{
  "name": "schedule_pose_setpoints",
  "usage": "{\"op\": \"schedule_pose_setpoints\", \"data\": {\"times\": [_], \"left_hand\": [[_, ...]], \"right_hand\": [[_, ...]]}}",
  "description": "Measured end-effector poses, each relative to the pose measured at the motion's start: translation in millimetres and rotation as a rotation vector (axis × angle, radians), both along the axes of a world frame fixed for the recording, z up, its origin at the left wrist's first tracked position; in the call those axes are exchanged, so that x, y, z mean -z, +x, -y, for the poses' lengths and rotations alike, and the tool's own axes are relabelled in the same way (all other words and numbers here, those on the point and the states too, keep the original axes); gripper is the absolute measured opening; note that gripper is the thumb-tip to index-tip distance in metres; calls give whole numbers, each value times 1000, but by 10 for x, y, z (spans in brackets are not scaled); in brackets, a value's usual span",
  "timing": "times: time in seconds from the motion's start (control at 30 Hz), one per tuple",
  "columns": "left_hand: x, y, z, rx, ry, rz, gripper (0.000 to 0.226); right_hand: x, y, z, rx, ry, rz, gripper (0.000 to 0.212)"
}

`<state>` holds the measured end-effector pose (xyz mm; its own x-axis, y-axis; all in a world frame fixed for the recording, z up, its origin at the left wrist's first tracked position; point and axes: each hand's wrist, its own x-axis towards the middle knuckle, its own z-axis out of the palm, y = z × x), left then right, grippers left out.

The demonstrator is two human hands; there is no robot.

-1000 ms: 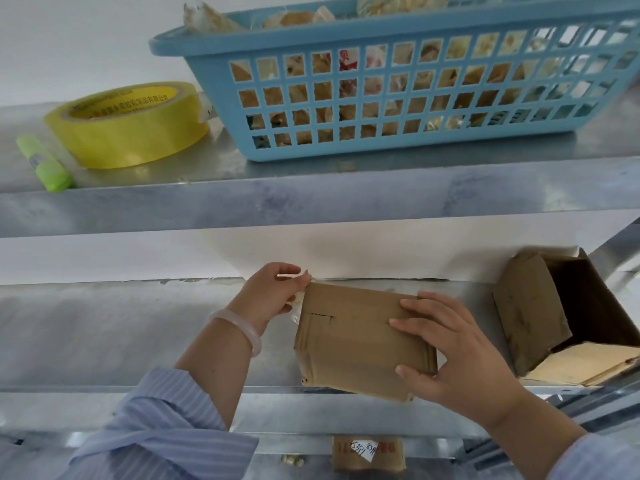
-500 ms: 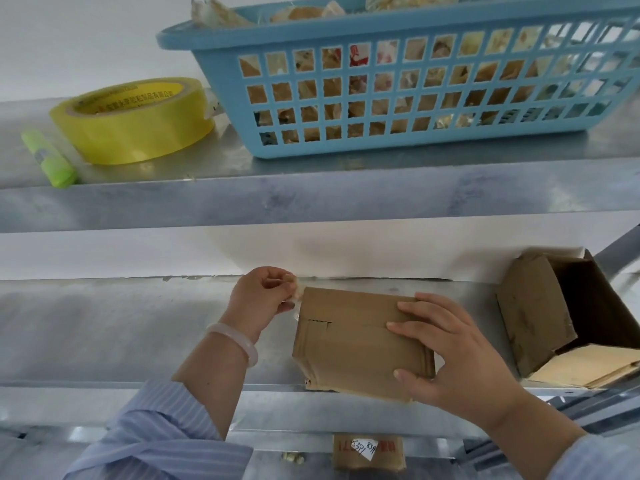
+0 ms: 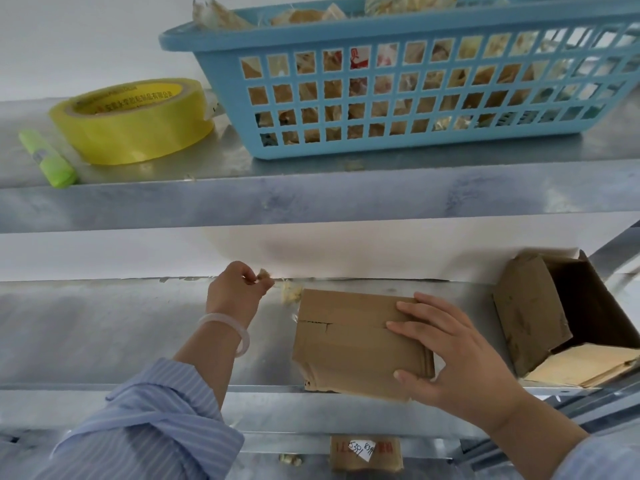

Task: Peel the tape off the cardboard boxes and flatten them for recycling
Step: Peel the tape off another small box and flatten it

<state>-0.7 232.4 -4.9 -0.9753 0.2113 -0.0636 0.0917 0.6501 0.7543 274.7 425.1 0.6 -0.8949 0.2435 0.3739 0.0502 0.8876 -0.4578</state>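
A small brown cardboard box [image 3: 346,337] lies on the lower metal shelf [image 3: 104,327], its top seam partly slit. My right hand [image 3: 453,351] rests on the box's right side, fingers spread over the top and thumb at the front edge. My left hand [image 3: 235,292] is up and to the left of the box, pinching a strip of clear tape [image 3: 287,292] that stretches back to the box's top left corner. A crumpled bit of tape shows at the fingertips.
An opened cardboard box [image 3: 554,320] lies on its side at the right of the lower shelf. On the upper shelf sit a blue basket [image 3: 398,95] of scraps, a yellow tape roll [image 3: 135,119] and a green marker [image 3: 46,157]. Another labelled cardboard piece [image 3: 365,452] lies below.
My left hand has pulled up and left, away from the box's corner, drawing the tape strip off with it. My right hand stays on the box.
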Motion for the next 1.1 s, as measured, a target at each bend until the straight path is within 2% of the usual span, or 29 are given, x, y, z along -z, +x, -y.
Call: {"op": "schedule_pose_setpoints", "data": {"times": [0.13, 0.17, 0.23, 0.3, 0.37, 0.47, 0.7, 0.77, 0.83, 0.9, 0.97, 1.03, 1.1], "left_hand": [[65, 46, -30, 165, -111, 40, 16], [77, 63, -41, 197, -93, 62, 21], [73, 138, -57, 194, 81, 201, 37], [49, 242, -76, 181, 210, 279, 41], [25, 373, -89, 217, 224, 269, 30], [-11, 606, -73, 207, 363, 328, 11], [-118, 793, 22, 258, 514, 399, 9], [-174, 810, 24, 352, 494, 412, 10], [-232, 831, 10, 502, 402, 327, 22], [-270, 866, -21, 632, 297, 205, 34], [-277, 892, -46, 666, 219, 138, 39], [-255, 902, -59, 675, 155, 145, 53], [-245, 921, -69, 705, 100, 179, 71]], "right_hand": [[7, 8, -19, -8, -4, 17, 57], [10, 7, -28, -11, 1, 25, 58], [14, 10, -45, -13, 5, 40, 61], [18, 15, -58, -13, 16, 53, 63], [25, 20, -50, -7, 31, 52, 63], [25, 22, -15, 50, 3, 5, 60], [-27, -28, 42, 110, -64, -131, 51], [-51, -35, 59, 126, -100, -131, 40], [-73, -15, 72, 128, -130, -105, 29], [-66, 37, 77, 101, -233, -143, 45], [-122, 87, 90, 125, -535, -193, 53], [-200, 100, 60, 204, -765, -104, 43], [-268, 105, -20, 250, -745, 73, 20]]}}
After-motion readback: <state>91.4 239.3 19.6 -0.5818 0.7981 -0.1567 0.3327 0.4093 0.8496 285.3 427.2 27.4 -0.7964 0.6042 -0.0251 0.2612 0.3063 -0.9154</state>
